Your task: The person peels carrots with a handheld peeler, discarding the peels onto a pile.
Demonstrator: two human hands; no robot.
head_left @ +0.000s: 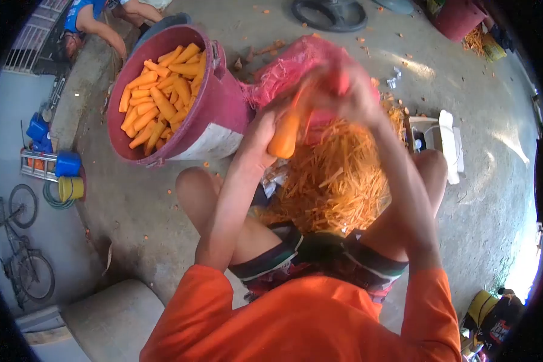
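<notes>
My left hand [270,130] is closed round a large orange carrot [286,134], which slants over the peelings with its thick end toward me. My right hand [357,90] is smeared by motion near the carrot's far end; something red [336,79] shows at its fingers, too blurred to name. Beneath both hands lies a heap of orange peelings [338,175], with a pink mesh sack [283,69] behind it. To the left stands a dark red tub [223,108] full of peeled carrots [163,96].
Another person [99,27] bends at the upper left beside a grey tub [163,24]. A white box [449,145] lies right of the peelings. A black round base [330,15] and a red bucket [458,19] stand farther back. My bent knees flank the heap.
</notes>
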